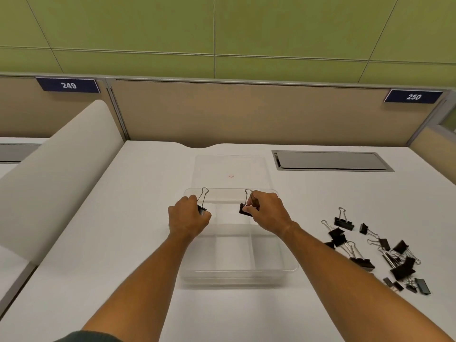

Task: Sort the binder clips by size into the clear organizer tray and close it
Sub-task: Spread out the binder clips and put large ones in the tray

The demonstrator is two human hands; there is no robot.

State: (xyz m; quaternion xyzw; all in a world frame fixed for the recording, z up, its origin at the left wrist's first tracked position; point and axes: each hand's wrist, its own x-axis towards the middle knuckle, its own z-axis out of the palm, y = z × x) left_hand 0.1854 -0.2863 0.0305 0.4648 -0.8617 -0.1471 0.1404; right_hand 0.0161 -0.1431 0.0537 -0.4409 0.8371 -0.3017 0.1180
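Two grips work above the clear organizer tray: the left grip pinches one binder clip, the right grip another clip. Right of them, a loose pile of clips, roughly a dozen, lies on the bench; one clear lid lies beyond.

The binder clips are black with silver wire handles, heaped right of the clear organizer tray. Beyond the tray, its clear lid bears a small pink dot, all on the white table.
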